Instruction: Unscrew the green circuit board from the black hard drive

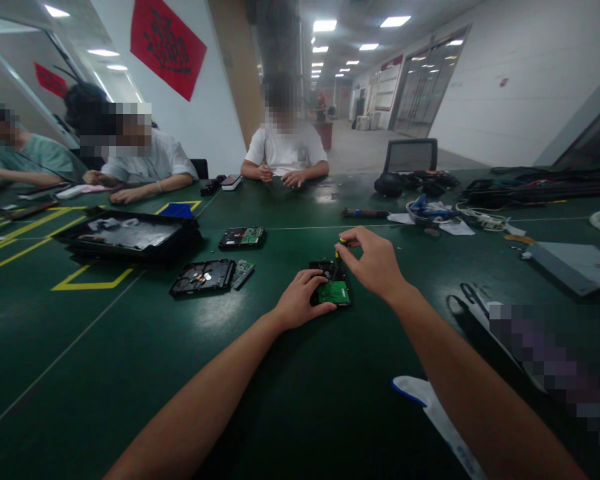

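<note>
On the green table before me lies a hard drive [333,293], its green circuit board facing up. My left hand [300,297] grips the drive's left side, fingers over the top and thumb along the near edge. A small yellow-and-black screwdriver [338,249] stands nearly upright in my right hand [373,259], pinched between thumb and fingers. Its tip points down at the far part of the drive; whether it sits in a screw I cannot make out. Off to the left rest an opened black drive [203,277] with a loose circuit board [243,273] beside it, and another hard drive [242,237].
A black tray [125,233] with bits inside stands at left. Toward the back right are a dark-handled tool [365,213], tangled cables [425,210] and a grey metal box [575,263]. A white-and-blue item [440,417] lies under my right forearm. Several people sit across the table.
</note>
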Demonstrator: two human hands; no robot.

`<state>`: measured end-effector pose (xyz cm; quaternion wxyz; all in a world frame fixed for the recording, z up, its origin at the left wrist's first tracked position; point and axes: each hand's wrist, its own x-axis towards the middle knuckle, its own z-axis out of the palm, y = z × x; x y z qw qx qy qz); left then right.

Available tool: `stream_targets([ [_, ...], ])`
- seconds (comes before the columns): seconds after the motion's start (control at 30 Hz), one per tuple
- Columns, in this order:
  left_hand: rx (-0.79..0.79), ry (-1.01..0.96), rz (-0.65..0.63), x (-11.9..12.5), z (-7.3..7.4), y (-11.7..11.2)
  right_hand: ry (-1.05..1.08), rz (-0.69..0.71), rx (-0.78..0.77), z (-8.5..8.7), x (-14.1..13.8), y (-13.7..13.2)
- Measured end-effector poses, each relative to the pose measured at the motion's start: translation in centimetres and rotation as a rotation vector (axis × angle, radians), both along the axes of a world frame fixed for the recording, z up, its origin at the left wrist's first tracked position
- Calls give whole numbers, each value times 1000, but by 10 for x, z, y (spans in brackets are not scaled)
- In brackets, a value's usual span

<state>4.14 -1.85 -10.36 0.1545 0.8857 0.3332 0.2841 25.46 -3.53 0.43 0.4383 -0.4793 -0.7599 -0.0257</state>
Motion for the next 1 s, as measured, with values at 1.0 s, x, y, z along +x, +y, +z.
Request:
stream_targets([
  [1.0,3,8,7,0,2,-1,-27,35,21,3,-1,-2],
])
